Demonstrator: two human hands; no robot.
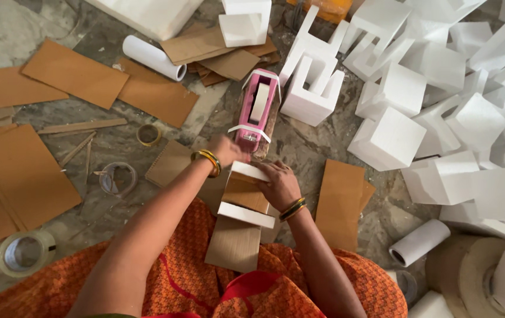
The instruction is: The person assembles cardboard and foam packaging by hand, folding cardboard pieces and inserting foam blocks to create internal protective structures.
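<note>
My left hand (226,150) grips the handle of a pink tape dispenser (256,112) that lies on the floor just beyond a small package. My right hand (279,184) presses on that package, a folded brown cardboard piece (237,232) with two white foam strips (246,214) across it, resting on my lap over orange cloth. Both wrists wear bangles.
White foam blocks (441,88) are piled at the right. Brown cardboard sheets (22,174) lie at the left and a stack (339,200) at my right. Tape rolls (24,253), empty tape cores (148,135) and white paper rolls (153,57) are scattered on the grey floor.
</note>
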